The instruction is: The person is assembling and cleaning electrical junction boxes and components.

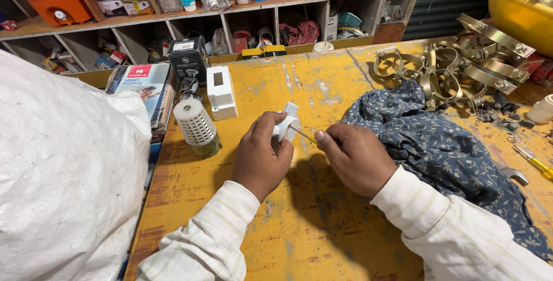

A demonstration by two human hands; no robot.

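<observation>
White plastic fitting (286, 124) is kept in the left hand (260, 155), lifted a little above the yellow table (299, 223) near its middle, and the fingers of this hand are closed around its lower part, so only the upper end shows above them. It seems to be held in this way so that one open side faces to the right hand (356, 159), which is just beside it. The right hand has its fingers pinched together on a thin screwdriver (303, 135) with a yellow handle, and the tip of this tool touches the fitting, or enters it; I cannot tell which. The thumb (271, 124) of the left hand presses on the near side of the fitting, probably to keep it steady against the push of the tool. Both wrists rest low, near the table. A blue patterned cloth (438, 154) lies just to the right of the right hand, a white box (221, 92) and a white perforated cap (197, 126) stand to the left, and a heap of metal clamps (461, 68) is well apart at the far right
</observation>
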